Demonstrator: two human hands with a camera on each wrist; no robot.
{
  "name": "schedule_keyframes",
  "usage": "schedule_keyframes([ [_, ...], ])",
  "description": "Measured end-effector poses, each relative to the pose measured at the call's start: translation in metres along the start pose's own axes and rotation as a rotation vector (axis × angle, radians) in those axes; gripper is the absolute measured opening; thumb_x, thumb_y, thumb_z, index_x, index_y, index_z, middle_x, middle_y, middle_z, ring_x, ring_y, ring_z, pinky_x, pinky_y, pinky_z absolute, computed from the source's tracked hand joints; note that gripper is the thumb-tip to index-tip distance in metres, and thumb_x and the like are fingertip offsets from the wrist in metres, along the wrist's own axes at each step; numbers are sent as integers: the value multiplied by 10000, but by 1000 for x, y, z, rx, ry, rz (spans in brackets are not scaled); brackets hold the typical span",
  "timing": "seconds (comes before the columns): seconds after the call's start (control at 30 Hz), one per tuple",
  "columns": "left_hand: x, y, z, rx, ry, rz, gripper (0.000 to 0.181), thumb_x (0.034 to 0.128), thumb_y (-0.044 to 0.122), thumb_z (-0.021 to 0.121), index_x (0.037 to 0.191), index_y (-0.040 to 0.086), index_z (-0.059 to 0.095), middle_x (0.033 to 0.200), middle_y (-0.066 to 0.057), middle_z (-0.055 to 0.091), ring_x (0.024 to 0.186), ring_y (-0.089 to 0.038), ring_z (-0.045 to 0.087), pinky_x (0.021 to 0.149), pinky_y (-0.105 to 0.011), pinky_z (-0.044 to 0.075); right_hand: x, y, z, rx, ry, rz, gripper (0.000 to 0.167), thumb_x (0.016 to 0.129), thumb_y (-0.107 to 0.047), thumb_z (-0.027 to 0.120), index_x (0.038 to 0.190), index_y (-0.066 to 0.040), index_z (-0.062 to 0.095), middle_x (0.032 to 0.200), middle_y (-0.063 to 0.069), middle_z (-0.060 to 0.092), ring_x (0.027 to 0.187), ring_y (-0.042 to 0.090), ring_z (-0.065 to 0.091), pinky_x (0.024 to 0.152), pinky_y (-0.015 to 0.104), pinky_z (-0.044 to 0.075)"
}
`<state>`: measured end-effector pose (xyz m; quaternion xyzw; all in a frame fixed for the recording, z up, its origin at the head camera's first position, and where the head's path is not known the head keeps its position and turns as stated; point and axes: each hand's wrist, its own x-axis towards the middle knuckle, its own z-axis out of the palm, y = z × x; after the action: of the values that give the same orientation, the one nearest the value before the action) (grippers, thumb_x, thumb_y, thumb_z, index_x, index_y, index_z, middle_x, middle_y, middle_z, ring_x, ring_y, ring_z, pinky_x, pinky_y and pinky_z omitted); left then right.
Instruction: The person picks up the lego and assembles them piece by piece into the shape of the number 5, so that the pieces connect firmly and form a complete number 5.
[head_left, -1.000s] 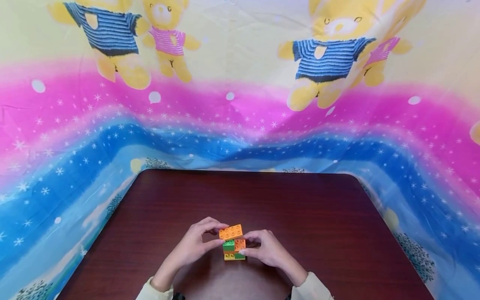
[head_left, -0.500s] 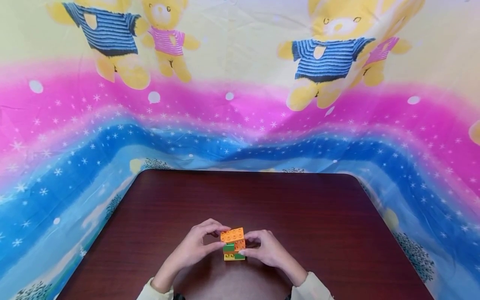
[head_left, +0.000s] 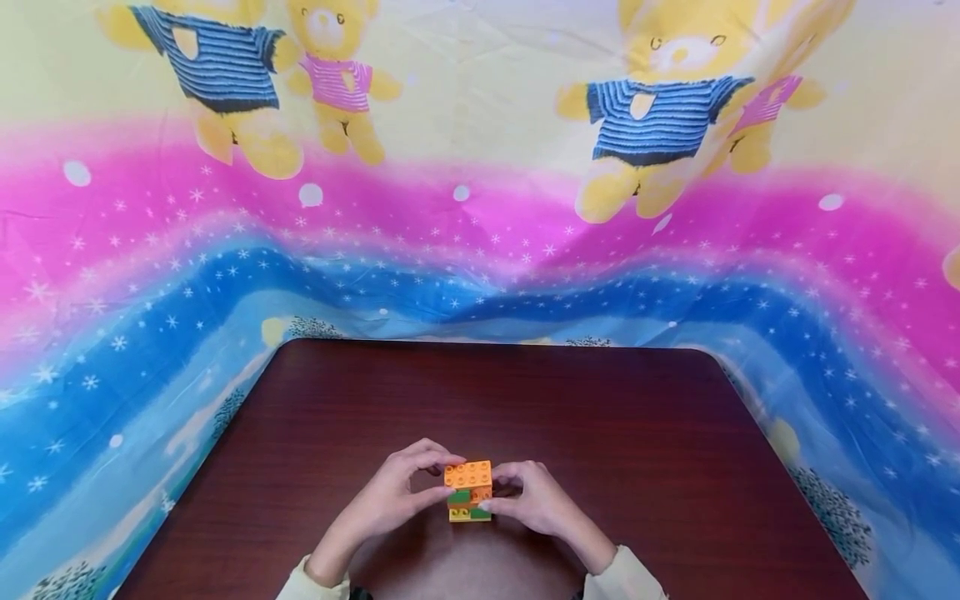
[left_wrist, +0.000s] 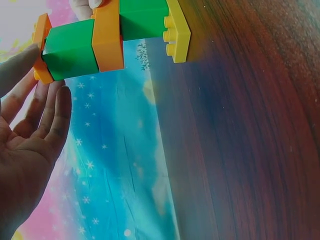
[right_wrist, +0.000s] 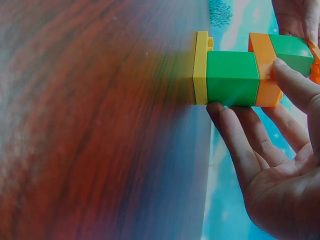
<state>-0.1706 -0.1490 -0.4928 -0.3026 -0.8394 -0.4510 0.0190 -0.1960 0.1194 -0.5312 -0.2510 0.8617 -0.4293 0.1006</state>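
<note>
A small tower of toy building bricks stands on the table (head_left: 585, 400) near its front. From the bottom it has a yellow plate (right_wrist: 200, 70), a green brick (right_wrist: 232, 79), an orange brick (left_wrist: 108, 37) and an upper green brick (left_wrist: 72, 50). On top lies a thin orange plate (head_left: 468, 474) with studs facing up; whether it is fully pressed down I cannot tell. My left hand (head_left: 401, 492) pinches this orange plate by its left end. My right hand (head_left: 534, 500) grips the tower from the right, its thumb on the orange brick.
The dark brown tabletop spreads out behind and beside the tower. A cloth curtain (head_left: 480, 225) with printed bears and snowflakes hangs around the table's back and sides.
My left hand has lowered the orange plate, moved it slightly right and levelled it over the upper green brick. The right hand has stayed in place on the tower.
</note>
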Motion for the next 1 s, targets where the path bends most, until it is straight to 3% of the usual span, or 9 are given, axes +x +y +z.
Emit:
schedule_keyframes([
  [0.53,-2,-5,6,-42,30,48,321,979,278,732,1289,198,712,1192,73,695,1031,-107,655,914,-343,572,0,1,0,-3,5,11,300,861,-351,853,1071,-147,787,982,-58,761,962,164,714,881,388,587],
  [0.77,1,-11,13,-133,3,-8,326,989,287,717,1311,255,681,1228,90,659,1033,-90,663,912,-384,589,-2,1,-3,-1,29,-2,282,862,-350,852,1057,-157,785,974,-69,759,944,154,717,862,363,586],
  [1.0,-5,-12,13,-204,-45,-93,331,1010,303,685,1336,263,646,1273,27,656,1087,-188,690,918,-322,588,-7,-4,4,67,25,-29,282,907,-313,815,1132,-151,763,1069,-27,779,951,101,731,854,317,601],
])
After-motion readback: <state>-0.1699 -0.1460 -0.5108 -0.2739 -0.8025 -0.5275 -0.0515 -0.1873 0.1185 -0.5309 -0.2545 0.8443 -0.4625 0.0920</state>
